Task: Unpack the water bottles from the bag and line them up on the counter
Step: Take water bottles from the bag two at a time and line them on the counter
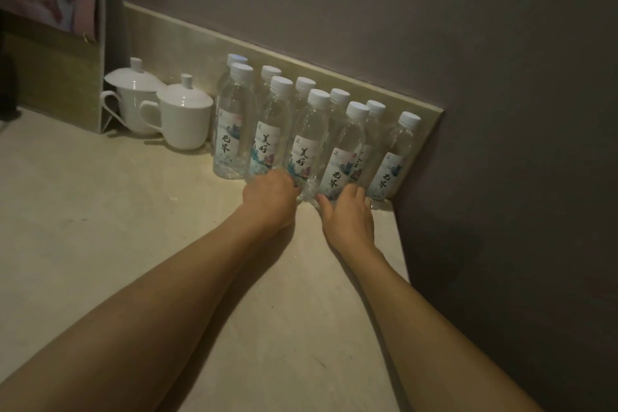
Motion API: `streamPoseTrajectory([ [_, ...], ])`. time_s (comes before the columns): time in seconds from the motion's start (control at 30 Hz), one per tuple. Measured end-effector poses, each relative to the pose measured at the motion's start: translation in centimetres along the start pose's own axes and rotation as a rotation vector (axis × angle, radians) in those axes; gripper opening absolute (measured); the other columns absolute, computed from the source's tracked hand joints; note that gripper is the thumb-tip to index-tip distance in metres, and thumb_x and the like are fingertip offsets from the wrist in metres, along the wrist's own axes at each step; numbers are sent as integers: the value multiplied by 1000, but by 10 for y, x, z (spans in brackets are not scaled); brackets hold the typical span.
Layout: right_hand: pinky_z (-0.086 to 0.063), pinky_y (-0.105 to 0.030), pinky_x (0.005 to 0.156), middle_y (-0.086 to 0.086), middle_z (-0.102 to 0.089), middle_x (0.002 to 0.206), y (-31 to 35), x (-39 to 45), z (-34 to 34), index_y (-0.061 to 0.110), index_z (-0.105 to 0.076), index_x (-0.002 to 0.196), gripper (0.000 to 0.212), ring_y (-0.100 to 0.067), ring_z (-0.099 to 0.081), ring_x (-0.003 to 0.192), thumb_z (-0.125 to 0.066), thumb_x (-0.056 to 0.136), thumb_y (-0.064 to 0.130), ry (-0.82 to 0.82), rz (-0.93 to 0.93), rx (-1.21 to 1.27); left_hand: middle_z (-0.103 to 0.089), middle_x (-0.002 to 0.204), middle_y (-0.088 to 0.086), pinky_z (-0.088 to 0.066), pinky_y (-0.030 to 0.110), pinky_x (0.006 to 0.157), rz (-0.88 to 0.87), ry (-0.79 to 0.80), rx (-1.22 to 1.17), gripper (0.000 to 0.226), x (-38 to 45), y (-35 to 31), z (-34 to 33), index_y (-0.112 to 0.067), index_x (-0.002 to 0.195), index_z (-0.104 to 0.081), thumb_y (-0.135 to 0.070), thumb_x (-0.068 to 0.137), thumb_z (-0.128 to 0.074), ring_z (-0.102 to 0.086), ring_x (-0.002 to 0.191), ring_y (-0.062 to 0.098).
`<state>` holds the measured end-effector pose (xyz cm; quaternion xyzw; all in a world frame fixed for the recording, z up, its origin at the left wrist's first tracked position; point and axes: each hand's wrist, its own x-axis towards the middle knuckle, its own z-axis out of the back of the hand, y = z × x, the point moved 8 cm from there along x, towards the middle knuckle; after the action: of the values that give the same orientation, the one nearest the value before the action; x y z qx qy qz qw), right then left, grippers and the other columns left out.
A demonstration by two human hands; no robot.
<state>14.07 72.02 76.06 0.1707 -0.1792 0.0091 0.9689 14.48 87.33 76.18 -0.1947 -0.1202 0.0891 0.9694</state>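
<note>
The water bottles stand upright in two tight rows at the back of the desk, against the low backsplash and running toward the right corner by the wall. No bag shows in view, so the unpacking looks done and this reads as final straightening.

The left hand is cupped against the base of a front-row bottle with its fingers curled out of sight; whether it grips or only pushes, I cannot tell. The right hand is spread, fingers loosely open, resting against the feet of the bottles further right and closing on none of them.

The main risk is toppling. The bottles are tall, narrow and packed side by side, so a push that lands too high, or too hard at the base, could tip one into its neighbours and knock over part of the row. A sideways shove to the right could also drive the end bottle toward the desk edge, which lies just beside it. To the left, two white lidded cups stand just beside the first bottle; a falling bottle there could strike them or unseat a lid. Low light makes small gaps hard to judge.
</note>
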Motion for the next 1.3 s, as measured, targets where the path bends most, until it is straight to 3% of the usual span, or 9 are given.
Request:
streamPoseTrajectory([
  [0.23, -43, -40, 94, -14, -49, 129, 1, 0, 1, 4, -46, 128, 58, -31, -46, 120, -48, 95, 51, -16, -8, -10, -67, 114, 14, -40, 34, 74, 38, 2, -85, 39, 1, 2, -2, -7, 116, -59, -41, 97, -53, -63, 105, 33],
  [0.4, -39, -42, 100, -18, -45, 135, 1, 1, -1, 0, -43, 133, 62, -34, -41, 126, -46, 96, 50, 54, -20, 0, -68, 109, 14, -47, 36, 77, 10, 23, -146, 35, -3, 3, -1, -8, 113, -63, -39, 97, -54, -64, 100, 33],
  [0.63, -39, -42, 102, -22, -35, 145, 7, -5, 11, -4, -24, 144, 83, -38, -39, 132, -58, 90, 48, 171, -64, 239, -66, 91, 15, -53, 38, 75, -95, -15, -223, 37, -29, -12, 19, -4, 98, -65, -36, 99, -46, -65, 87, 33],
  [0.77, -43, -39, 94, -18, -42, 139, -2, -13, 40, 1, -37, 137, 63, -36, -47, 125, -54, 93, 43, 129, -54, 331, -67, 81, 14, -55, 40, 73, -172, -25, -274, 39, -49, -52, 33, -8, 84, -62, -38, 99, -43, -65, 78, 32],
  [0.87, -43, -32, 84, -12, -50, 133, -20, -19, 76, 7, -47, 131, 47, -30, -54, 117, -54, 94, 36, 61, -33, 468, -64, 75, 10, -46, 35, 65, -198, -60, -357, 35, -65, -88, 46, -8, 81, -59, -33, 99, -43, -62, 74, 29],
  [1.07, -41, -25, 74, 0, -59, 104, -91, -38, 164, 12, -52, 126, 39, -16, -57, 94, -57, 94, 33, -110, -18, 579, -69, 95, 14, -53, 46, 84, -241, -130, -420, 33, -103, -166, 55, -8, 100, -63, -35, 99, -44, -63, 92, 33],
  [1.17, -47, -29, 81, 1, -59, 96, -135, -52, 201, 12, -55, 125, 38, -20, -61, 96, -59, 92, 31, -188, -34, 602, -70, 99, 14, -53, 46, 86, -266, -139, -445, 34, -124, -209, 56, -10, 101, -64, -38, 97, -45, -64, 95, 35],
  [1.3, -56, -46, 86, 0, -66, 92, -194, -75, 238, 15, -61, 113, 30, -25, -69, 88, -63, 89, 32, -243, -50, 663, -71, 102, 12, -53, 43, 87, -265, -131, -493, 34, -157, -264, 57, -17, 101, -64, -46, 93, -47, -65, 98, 34],
])
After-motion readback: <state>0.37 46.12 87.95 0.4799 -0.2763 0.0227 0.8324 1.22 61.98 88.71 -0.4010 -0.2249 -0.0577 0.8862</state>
